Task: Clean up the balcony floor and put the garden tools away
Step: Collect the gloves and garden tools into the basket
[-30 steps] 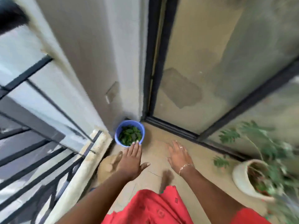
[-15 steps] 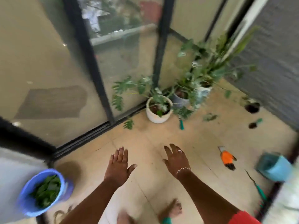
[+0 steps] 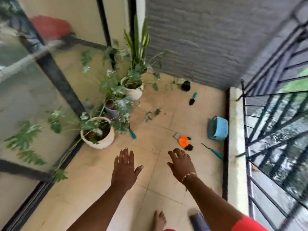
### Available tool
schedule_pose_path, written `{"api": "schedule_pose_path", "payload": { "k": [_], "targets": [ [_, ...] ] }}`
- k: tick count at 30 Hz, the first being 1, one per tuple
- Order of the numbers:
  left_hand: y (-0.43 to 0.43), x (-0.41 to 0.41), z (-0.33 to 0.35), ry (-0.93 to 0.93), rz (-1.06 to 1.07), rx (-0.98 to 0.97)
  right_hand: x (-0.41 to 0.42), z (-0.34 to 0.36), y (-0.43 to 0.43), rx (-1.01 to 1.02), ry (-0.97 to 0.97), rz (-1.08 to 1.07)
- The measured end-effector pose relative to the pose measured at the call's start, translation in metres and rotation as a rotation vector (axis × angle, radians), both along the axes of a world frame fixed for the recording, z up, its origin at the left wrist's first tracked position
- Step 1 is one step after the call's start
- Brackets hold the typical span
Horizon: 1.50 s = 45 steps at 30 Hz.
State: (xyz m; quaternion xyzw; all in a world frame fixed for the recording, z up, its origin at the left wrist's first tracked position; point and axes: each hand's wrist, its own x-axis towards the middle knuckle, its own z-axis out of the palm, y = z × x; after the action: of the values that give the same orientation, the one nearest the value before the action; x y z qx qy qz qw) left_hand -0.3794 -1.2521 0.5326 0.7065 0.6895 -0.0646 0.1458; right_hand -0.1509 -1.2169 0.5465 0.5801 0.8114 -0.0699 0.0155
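Both hands hover empty above the beige tiled floor (image 3: pixel 103 189). My left hand (image 3: pixel 125 167) is flat with straight fingers; my right hand (image 3: pixel 180 164) has loosely bent fingers. Just beyond the right hand lies an orange and black garden glove (image 3: pixel 184 142). A thin teal-handled tool (image 3: pixel 213 151) lies to its right. A small trowel with a teal handle (image 3: pixel 192 98) lies farther off near the grey wall. Another teal handle (image 3: pixel 132 133) pokes out under the plant leaves. A light blue basket (image 3: pixel 217 128) lies on its side by the right kerb.
Three potted plants (image 3: pixel 98 132) stand along the glass door (image 3: pixel 33 100) on the left. A small black pot (image 3: pixel 185 85) sits by the grey brick wall. Loose green leaves (image 3: pixel 151 114) lie on the tiles. A black metal railing (image 3: pixel 275 130) runs along the right. My bare foot (image 3: pixel 159 220) is below.
The view has swung right, from the blue bucket of leaves in the corner to the far end with plants and tools. Both hands stay raised and empty.
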Motion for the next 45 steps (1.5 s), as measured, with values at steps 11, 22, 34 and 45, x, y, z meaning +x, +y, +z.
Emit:
{"api": "schedule_pose_path", "payload": {
  "k": [11, 22, 34, 45],
  "targets": [
    [0.121, 0.097, 0.02, -0.032, -0.178, -0.016, 0.093, -0.001, 0.06, 0.051, 0.009, -0.287],
    [0.321, 0.13, 0.008, -0.008, -0.318, -0.074, 0.14, 0.0, 0.235, -0.018, 0.028, -0.515],
    [0.535, 0.149, 0.023, 0.019, -0.455, -0.047, 0.157, 0.002, 0.388, -0.116, 0.136, -0.68],
    [0.638, 0.234, 0.003, 0.047, -0.607, -0.162, 0.232, -0.018, 0.445, -0.199, 0.142, -0.894]
  ]
}}
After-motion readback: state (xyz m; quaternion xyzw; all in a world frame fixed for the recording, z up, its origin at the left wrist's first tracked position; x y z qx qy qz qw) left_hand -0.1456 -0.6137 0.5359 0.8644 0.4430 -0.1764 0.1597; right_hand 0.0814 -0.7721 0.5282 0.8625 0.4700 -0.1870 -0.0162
